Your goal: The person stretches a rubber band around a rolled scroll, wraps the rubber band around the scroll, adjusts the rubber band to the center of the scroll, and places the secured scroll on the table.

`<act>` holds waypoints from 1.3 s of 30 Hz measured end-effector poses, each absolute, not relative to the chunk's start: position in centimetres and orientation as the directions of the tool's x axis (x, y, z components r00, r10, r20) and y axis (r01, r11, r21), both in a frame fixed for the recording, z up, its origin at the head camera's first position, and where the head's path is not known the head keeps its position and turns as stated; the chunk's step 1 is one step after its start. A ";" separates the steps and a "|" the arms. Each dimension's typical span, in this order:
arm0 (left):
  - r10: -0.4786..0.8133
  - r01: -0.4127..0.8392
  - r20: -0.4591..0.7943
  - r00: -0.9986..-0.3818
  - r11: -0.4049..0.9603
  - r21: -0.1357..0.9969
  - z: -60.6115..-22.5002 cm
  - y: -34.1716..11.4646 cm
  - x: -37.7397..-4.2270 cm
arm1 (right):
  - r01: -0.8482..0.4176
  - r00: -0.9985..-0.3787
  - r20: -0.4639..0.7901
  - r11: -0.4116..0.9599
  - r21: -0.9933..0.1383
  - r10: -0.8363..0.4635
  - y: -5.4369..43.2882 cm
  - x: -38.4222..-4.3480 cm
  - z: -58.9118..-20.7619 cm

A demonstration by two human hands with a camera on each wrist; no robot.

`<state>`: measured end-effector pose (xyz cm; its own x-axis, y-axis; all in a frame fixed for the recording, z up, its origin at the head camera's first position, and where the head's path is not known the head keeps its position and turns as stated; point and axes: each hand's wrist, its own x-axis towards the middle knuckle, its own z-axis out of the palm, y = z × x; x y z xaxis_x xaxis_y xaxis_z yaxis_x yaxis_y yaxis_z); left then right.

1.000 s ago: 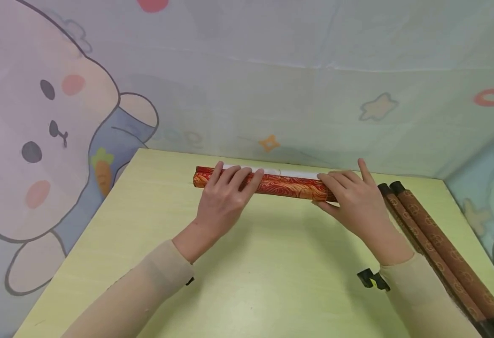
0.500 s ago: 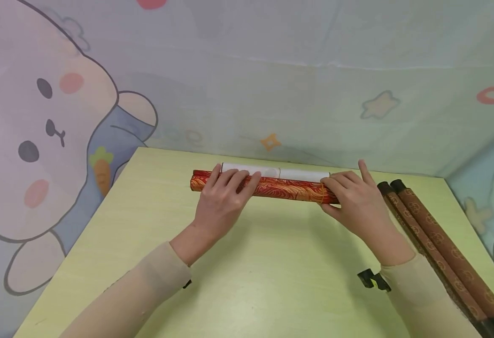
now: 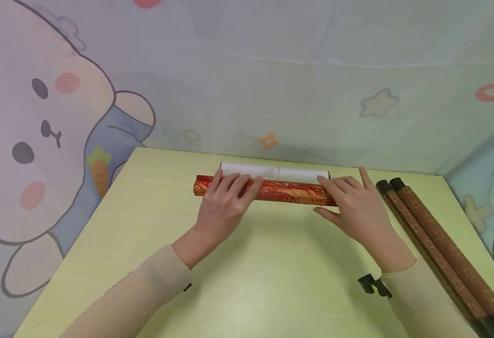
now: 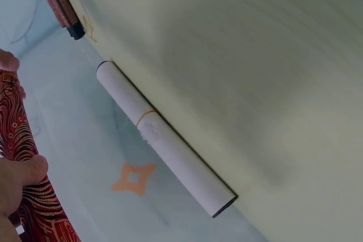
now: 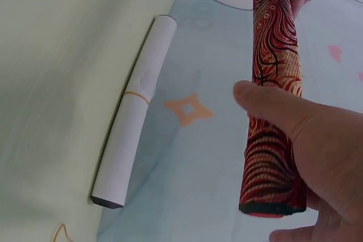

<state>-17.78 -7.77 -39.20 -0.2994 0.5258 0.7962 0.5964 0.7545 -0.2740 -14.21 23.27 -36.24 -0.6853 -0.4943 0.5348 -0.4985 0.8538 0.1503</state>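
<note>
Both hands hold a red-and-gold patterned roll (image 3: 289,191) lengthwise across the far part of the table. My left hand (image 3: 223,204) grips it left of the middle, fingers draped over the top. My right hand (image 3: 352,202) is at its right end, fingers over the top and the thumb apart below the near edge. In the right wrist view the right thumb crosses the patterned roll (image 5: 269,168), whose lower end looks dark. The left wrist view has the left thumb pressed along the roll (image 4: 42,196). Just behind lies a white paper roll (image 3: 247,169) with a thin band round its middle.
Two brown patterned scrolls (image 3: 441,244) with black ends lie slanted along the right side of the yellow-green table (image 3: 251,281). A fabric backdrop (image 3: 247,84) with cartoon prints stands right behind the table's far edge.
The patterned roll has come a little nearer in the head view, and more of the white roll shows behind it. The right thumb has shifted along the roll's near edge.
</note>
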 end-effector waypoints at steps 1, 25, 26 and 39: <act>0.527 0.597 0.796 -0.299 0.753 -0.275 -39.2 -7.8 -17.8 | -0.492 -0.691 0.536 0.859 0.142 -0.485 23.4 -14.1 -36.2; 0.536 0.599 0.774 -0.336 0.756 -0.264 -39.0 -8.3 -18.0 | -0.527 -0.626 0.571 0.828 0.191 -0.531 23.0 -14.6 -36.0; 0.536 0.602 0.775 -0.335 0.754 -0.261 -39.1 -8.2 -17.9 | -0.537 -0.616 0.579 0.822 0.188 -0.534 22.9 -14.7 -36.1; 0.576 0.619 0.730 -0.368 0.738 -0.270 -38.9 -8.0 -17.7 | -0.515 -0.680 0.513 0.840 0.173 -0.523 22.4 -14.3 -36.2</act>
